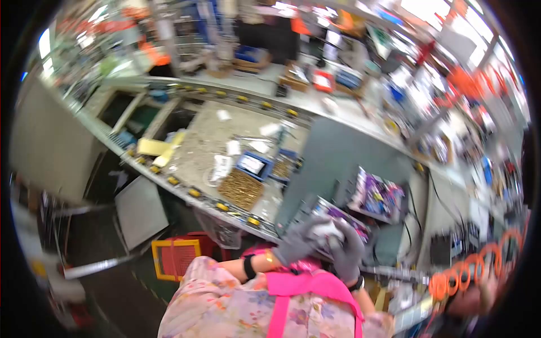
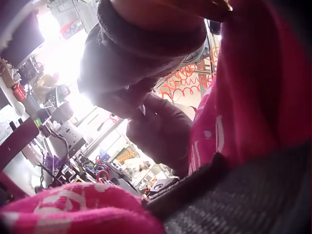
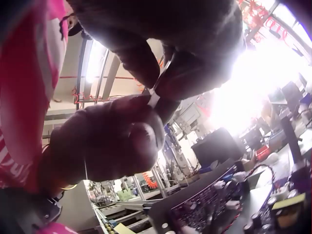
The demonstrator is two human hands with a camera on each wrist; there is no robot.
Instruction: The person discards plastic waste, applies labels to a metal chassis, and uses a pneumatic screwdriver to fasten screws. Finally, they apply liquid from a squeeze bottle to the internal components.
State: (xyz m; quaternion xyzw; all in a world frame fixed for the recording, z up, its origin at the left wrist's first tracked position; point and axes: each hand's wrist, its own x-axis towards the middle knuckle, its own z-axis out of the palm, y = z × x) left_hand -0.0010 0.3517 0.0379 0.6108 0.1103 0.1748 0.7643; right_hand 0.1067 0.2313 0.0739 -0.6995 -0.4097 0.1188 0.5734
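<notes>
Both grey-gloved hands meet close to the body in the head view, the left hand beside the right hand. Between their fingertips, the right wrist view shows a small white piece, pinched by the left hand from below and the right hand from above. Dark and backlit in the left wrist view are the left hand and the right hand. Just beyond the hands lies a purple circuit board, partly covered by them. A second populated board lies to its right.
A grey mat covers the bench around the boards. To the left are a tray of brass-coloured small parts, a blue bin and white paper pieces. An orange coiled hose hangs at the right. A red-and-yellow crate stands below the bench.
</notes>
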